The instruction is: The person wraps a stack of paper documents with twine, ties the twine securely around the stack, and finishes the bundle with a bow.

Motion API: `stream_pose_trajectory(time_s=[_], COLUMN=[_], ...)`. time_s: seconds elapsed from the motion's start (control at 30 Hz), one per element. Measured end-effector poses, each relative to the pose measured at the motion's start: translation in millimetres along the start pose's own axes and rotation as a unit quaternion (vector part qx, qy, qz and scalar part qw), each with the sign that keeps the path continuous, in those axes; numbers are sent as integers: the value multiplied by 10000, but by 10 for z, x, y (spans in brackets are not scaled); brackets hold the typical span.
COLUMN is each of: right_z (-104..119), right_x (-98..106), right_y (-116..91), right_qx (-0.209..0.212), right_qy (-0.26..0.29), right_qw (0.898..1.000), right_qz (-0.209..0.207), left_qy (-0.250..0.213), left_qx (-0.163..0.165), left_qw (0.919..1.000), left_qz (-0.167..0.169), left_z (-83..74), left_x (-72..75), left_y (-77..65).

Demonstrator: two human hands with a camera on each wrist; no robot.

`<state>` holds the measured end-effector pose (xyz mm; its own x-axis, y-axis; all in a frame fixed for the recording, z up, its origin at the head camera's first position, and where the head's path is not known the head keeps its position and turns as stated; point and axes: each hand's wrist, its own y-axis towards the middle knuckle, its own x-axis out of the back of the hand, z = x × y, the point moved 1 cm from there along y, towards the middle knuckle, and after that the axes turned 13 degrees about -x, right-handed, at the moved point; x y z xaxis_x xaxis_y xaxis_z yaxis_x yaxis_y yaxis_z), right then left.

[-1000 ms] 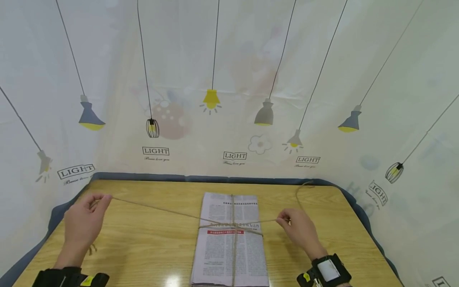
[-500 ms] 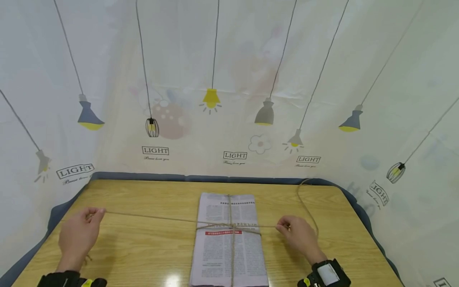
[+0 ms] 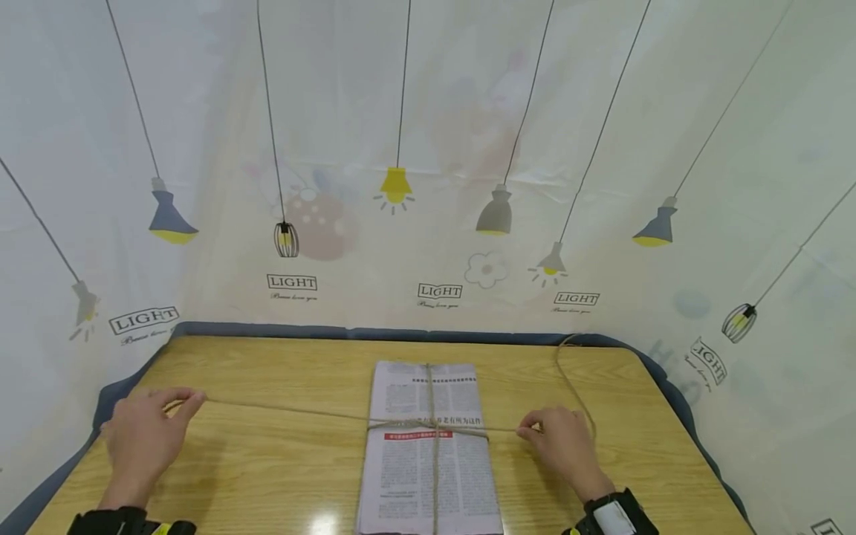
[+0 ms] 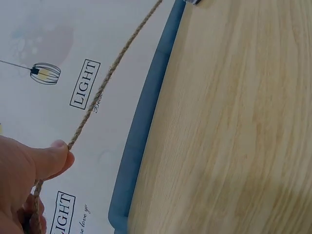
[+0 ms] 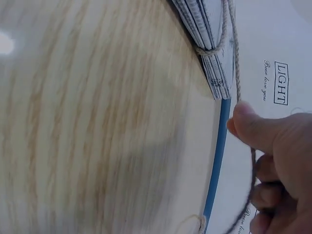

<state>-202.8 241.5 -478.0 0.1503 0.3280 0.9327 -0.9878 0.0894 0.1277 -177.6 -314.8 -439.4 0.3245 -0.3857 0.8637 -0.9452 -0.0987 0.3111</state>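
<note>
- Both hands, the left hand point(image 3: 143, 438) and the right hand point(image 3: 565, 446), sit a little lower in my head view than a second ago; the left has dropped more.
- Twine point(image 3: 287, 409) from the left hand slopes less steeply than it did. Behind the right hand, the loose tail point(image 3: 568, 380) shows a longer curve than before.
- Left: I read a narrow pinch, thumb and forefinger on the twine, which continues below past the other fingers.
- Right: same narrow grip, thumb against forefinger, twine running down past the curled lower fingers.
- Newspaper stack point(image 3: 401, 475) lies flat between the hands, nearer the right, touching neither. Twine wraps it lengthwise and crosswise; both held strands lead to the crossing.
- Pose: backs of both hands face my head camera, fingertips turned inward toward each other. Left is well apart from the stack, slightly farther forward at the fingertips. Forearms come in from the near side, black wrist straps point(image 3: 123, 523) on both.
- Wood table point(image 3: 281, 475) under everything.
</note>
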Motion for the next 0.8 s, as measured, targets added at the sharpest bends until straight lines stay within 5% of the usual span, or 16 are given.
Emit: stream_pose_trajectory(time_s=[0.17, 0.43, 0.57, 0.67, 0.8], right_z=[6, 19, 34, 61, 98], right_x=[5, -7, -47, -87, -142], right_y=[-45, -91, -96, -99, -110], right_qx=[-323, -1007, -1554, -1826, -2071], right_qy=[39, 706, 1442, 2037, 2926], right_qw=[9993, 9924, 9773, 9619, 9334], right_qz=[158, 69, -30, -18, 174], left_qy=[635, 553, 120, -482, -1657], left_qx=[-353, -270, -113, 56, 357], left_qw=[9973, 9980, 9997, 9987, 9832], left_qz=[104, 105, 169, -120, -680], left_z=[-29, -87, -134, -179, -266], left_x=[-4, -97, -128, -178, -254], left_y=[-26, -36, -11, 1, 29])
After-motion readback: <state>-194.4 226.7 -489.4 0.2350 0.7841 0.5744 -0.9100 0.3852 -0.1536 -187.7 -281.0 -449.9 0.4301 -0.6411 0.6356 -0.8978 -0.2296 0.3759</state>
